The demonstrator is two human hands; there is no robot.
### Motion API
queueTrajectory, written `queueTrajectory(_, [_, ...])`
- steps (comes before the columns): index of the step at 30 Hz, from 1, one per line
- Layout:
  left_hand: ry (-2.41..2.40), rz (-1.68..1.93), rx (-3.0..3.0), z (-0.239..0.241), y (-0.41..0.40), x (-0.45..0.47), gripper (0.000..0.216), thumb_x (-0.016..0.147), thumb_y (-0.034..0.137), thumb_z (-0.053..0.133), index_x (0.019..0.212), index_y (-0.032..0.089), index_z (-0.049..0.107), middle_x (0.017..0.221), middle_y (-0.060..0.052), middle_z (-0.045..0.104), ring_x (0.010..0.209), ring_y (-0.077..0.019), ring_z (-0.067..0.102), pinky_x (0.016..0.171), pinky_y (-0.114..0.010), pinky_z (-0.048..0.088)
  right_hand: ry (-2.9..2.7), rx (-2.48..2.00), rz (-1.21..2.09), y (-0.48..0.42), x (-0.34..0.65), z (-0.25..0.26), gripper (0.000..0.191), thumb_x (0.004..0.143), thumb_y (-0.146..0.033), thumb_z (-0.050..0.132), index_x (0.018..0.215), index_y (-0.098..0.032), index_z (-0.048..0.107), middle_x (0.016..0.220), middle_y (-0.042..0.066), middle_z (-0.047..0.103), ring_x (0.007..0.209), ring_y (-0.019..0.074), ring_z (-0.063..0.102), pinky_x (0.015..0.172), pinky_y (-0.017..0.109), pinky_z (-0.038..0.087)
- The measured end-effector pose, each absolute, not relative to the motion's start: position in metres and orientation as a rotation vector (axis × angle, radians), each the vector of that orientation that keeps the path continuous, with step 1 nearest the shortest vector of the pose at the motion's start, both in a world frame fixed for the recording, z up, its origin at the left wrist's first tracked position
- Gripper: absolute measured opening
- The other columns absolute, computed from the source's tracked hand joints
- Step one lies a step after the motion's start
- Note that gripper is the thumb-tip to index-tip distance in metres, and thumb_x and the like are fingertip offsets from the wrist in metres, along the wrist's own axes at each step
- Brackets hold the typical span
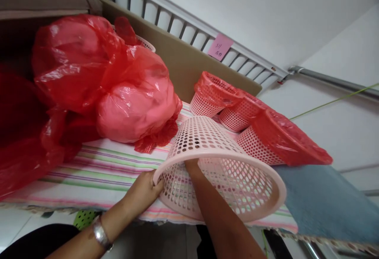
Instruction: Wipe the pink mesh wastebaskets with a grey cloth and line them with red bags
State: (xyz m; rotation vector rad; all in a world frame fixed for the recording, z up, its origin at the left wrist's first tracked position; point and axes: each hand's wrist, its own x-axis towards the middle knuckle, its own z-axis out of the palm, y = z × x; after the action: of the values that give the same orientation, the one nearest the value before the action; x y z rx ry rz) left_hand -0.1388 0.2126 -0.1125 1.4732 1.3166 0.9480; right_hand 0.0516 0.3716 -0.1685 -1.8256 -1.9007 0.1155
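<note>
By L hand (146,188), pink basket (211,144) is pinched at the rim, thumb inside, other fingers mostly hidden. R forearm (216,207) is run into the mouth; R hand is hidden, finger state can't be told. Basket is laid on its side, mouth twd. wearer, on striped cloth (115,164). Red-lined baskets (233,117) are stood behind, R; red bags (136,105) are piled L.

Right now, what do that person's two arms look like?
The left arm and right arm are bare, with no sleeves showing. The left has a wide, shiny, silver-coloured bracelet at the wrist. The left grip has no glove; the right grip is hidden.
</note>
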Motion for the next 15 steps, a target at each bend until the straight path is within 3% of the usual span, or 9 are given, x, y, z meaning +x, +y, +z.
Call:
queueTrajectory(3, [1.243, 0.932, 1.254, -0.137, 0.204, -0.123, 0.028, 0.079, 0.038, 0.053, 0.087, 0.014, 0.064, 0.067, -0.005, 0.069, 0.066, -0.0204, 0.065, 0.063, -0.029, 0.050, -1.901, -1.812, 0.129, 0.376, 0.051, -0.165, 0.033, 0.090, -0.035, 0.053, 0.117, -0.017, 0.054, 0.119, 0.008, 0.056, 0.101, 0.0205, 0.057, 0.086, 0.042, 0.048])
queueTrajectory(6, [1.212, 0.795, 1.082, -0.161, 0.195, -0.105, 0.039, 0.081, 0.049, 0.046, 0.070, 0.014, 0.058, 0.038, 0.002, 0.052, 0.037, -0.0153, 0.054, 0.042, -0.025, 0.043, -1.916, -1.804, 0.123, 0.367, 0.050, -0.158, 0.028, 0.091, -0.031, 0.047, 0.115, -0.019, 0.057, 0.116, 0.007, 0.060, 0.105, 0.0213, 0.055, 0.092, 0.040, 0.043])
queueTrajectory(9, [1.207, 0.825, 0.992, -0.170, 0.193, -0.096, 0.037, 0.079, 0.051, 0.046, 0.072, 0.015, 0.055, 0.037, 0.002, 0.052, 0.034, -0.0141, 0.052, 0.039, -0.024, 0.043, -1.969, -1.795, 0.093, 0.331, 0.051, -0.154, 0.032, 0.083, -0.027, 0.051, 0.112, -0.017, 0.059, 0.111, 0.011, 0.063, 0.105, 0.0254, 0.055, 0.093, 0.039, 0.041])
queueTrajectory(12, [1.185, 0.858, 0.966, -0.165, 0.194, -0.095, 0.035, 0.076, 0.049, 0.049, 0.070, 0.015, 0.055, 0.039, 0.001, 0.054, 0.034, -0.0137, 0.053, 0.039, -0.023, 0.044, -2.087, -1.785, 0.003, 0.270, 0.060, -0.159, 0.049, 0.071, -0.020, 0.054, 0.120, -0.011, 0.055, 0.103, 0.015, 0.062, 0.098, 0.0289, 0.056, 0.086, 0.041, 0.044])
queueTrajectory(15, [1.144, 0.885, 1.021, -0.155, 0.194, -0.096, 0.032, 0.078, 0.043, 0.048, 0.067, 0.015, 0.058, 0.042, 0.001, 0.055, 0.036, -0.0129, 0.053, 0.039, -0.022, 0.042, -2.187, -1.732, -0.048, 0.213, 0.072, -0.170, 0.054, 0.063, -0.015, 0.052, 0.117, -0.016, 0.055, 0.102, 0.012, 0.060, 0.096, 0.0281, 0.056, 0.084, 0.040, 0.046])
